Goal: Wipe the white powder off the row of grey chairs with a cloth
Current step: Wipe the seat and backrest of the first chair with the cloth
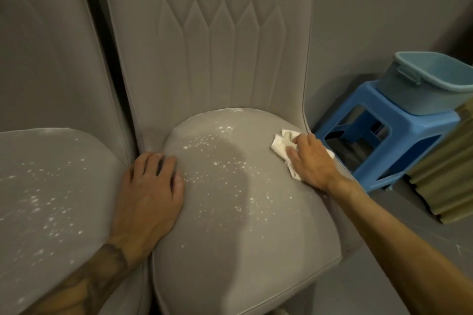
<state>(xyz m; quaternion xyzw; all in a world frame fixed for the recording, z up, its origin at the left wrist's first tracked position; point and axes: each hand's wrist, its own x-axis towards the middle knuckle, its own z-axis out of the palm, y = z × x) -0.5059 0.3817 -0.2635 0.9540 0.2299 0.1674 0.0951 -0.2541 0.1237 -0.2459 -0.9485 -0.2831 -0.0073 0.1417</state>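
Two grey upholstered chairs stand side by side. The right chair [245, 233] has white powder [217, 169] scattered over the middle and back of its seat. The left chair [51, 181] is speckled with powder [43, 204] too. My right hand [311, 161] presses a crumpled white cloth [280, 143] flat on the right rear edge of the right chair's seat. My left hand [151, 194] rests palm down, fingers spread, on that seat's left edge, holding nothing.
A blue plastic stool [399, 140] stands right of the chair, with a light blue bucket [432, 82] on top. A ribbed olive-tan object [450, 169] sits at the far right on the grey floor. A grey wall is behind.
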